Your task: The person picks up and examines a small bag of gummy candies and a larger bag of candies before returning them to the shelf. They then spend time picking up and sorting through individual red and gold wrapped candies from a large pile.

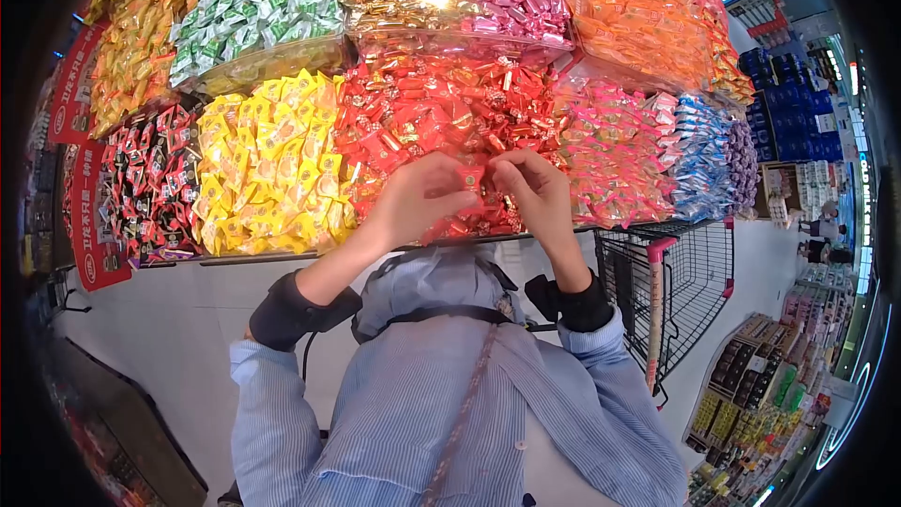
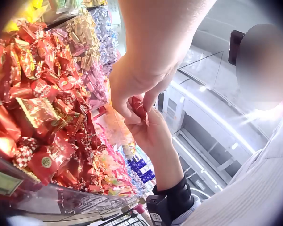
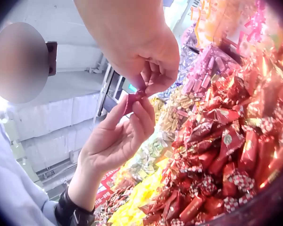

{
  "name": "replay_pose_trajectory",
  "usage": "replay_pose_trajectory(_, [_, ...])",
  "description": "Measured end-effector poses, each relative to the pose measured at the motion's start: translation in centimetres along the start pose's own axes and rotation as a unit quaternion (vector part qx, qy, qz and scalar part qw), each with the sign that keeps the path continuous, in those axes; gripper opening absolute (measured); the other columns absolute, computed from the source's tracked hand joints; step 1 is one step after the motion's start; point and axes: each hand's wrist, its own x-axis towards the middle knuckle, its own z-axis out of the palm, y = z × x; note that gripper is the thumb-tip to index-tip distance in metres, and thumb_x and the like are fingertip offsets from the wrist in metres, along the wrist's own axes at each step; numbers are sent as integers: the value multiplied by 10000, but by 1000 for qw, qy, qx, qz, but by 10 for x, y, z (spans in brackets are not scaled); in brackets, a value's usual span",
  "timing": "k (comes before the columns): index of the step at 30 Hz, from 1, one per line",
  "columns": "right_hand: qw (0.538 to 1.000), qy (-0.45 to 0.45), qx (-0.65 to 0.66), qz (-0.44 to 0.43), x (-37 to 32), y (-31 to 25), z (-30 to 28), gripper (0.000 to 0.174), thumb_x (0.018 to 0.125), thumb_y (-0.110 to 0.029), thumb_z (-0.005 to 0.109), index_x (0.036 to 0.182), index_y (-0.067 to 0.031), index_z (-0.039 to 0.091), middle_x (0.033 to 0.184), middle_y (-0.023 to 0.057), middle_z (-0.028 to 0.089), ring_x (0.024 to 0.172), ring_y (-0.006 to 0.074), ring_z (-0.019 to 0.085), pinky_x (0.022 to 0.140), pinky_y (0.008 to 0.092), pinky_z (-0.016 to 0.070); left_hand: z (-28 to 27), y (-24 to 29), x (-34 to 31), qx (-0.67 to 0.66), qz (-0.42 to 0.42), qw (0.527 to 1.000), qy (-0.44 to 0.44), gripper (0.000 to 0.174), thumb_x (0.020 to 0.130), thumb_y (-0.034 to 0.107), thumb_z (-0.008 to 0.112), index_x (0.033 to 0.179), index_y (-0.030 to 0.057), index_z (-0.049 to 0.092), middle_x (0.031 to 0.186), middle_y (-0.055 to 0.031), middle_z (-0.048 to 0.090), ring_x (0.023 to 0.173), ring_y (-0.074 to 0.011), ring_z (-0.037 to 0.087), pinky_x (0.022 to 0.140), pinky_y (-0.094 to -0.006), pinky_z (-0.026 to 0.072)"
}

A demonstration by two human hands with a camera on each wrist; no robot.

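Observation:
A small red-wrapped candy (image 1: pixel 469 180) (image 2: pixel 140 109) (image 3: pixel 133 100) is held up between both hands, over the near edge of the red candy heap (image 1: pixel 413 113). My left hand (image 1: pixel 422 195) (image 3: pixel 120 141) pinches one end between thumb and fingers, its palm turned upward in the right wrist view. At the other end, my right hand (image 1: pixel 540 190) (image 2: pixel 153 134) pinches the wrapper with thumb and fingertips, the remaining fingers curled in. Fingers cover part of the candy. Loose red candies (image 2: pixel 47 162) (image 3: pixel 226 141) lie just below and beside the hands.
Yellow-wrapped candies (image 1: pixel 272 164) fill the bin to the left, and pink ones (image 1: pixel 615 150) the bin to the right. Behind rises a row with green (image 1: pixel 263 0) and orange packets (image 1: pixel 638 9). A wire shopping cart (image 1: pixel 694 272) stands at the right, by the display.

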Motion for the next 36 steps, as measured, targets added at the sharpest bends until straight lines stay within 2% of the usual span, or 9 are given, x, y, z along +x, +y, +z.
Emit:
replay_pose_trajectory(2, [999,28,10,-24,-1,11,-10,130,896,-103,570,962,4,603,788,9,615,683,46,561,578,195,445,-21,-10,-4,22,51,996,71,233,821,29,652,1018,18,529,824,-11,590,797,-69,567,717,-207,471])
replay_pose_trajectory(4, [999,42,11,-21,-2,22,-22,143,913,-94,537,1014,-2,576,851,17,613,728,48,564,612,194,464,-45,-11,-5,129,39,975,179,259,809,16,663,1031,5,529,797,-2,573,772,-64,558,712,-198,474])
replay_pose_trajectory(7, [998,61,-10,-3,-1,27,-29,138,914,-77,526,1018,3,569,896,34,606,754,60,567,630,204,484,-78,-26,-2,134,31,962,235,276,787,37,689,1018,-15,546,805,-26,590,726,-74,566,663,-210,484])
replay_pose_trajectory(20, [997,71,17,11,-19,39,-26,148,926,-51,494,1038,22,559,841,39,596,721,68,537,655,204,449,-82,-36,26,186,66,959,203,322,766,85,713,1033,50,537,746,-26,573,652,-72,559,591,-224,460])
replay_pose_trajectory(21, [997,71,18,13,-19,38,-27,149,926,-50,494,1039,21,559,843,40,597,722,68,537,655,204,448,-75,-27,25,230,43,948,214,305,769,112,710,1016,48,542,741,-44,577,641,-117,566,590,-257,466])
replay_pose_trajectory(25, [997,76,28,19,-22,32,-34,149,926,-49,492,1040,19,560,848,40,598,722,69,536,655,203,448,-67,-22,23,429,108,861,250,300,771,200,705,979,47,552,825,-99,581,703,-248,588,644,-354,473])
replay_pose_trajectory(29, [997,70,32,20,-22,37,-43,146,925,-47,493,1036,20,560,850,40,598,717,67,530,650,201,443,-65,-15,17,454,49,854,250,303,791,252,686,976,46,561,921,-101,562,739,-243,600,648,-346,478])
replay_pose_trajectory(32, [997,63,41,17,-20,39,-47,142,925,-46,494,1032,20,559,846,37,596,713,65,526,646,199,436,-68,-23,18,448,82,854,254,314,791,254,687,979,36,562,914,-103,562,727,-232,601,654,-337,488])
replay_pose_trajectory(36, [997,62,38,6,-12,41,-51,139,924,-43,496,1032,19,558,831,31,592,711,65,523,650,197,430,-56,1,19,435,43,864,252,297,804,226,673,998,28,565,924,-106,565,742,-235,603,667,-334,495])
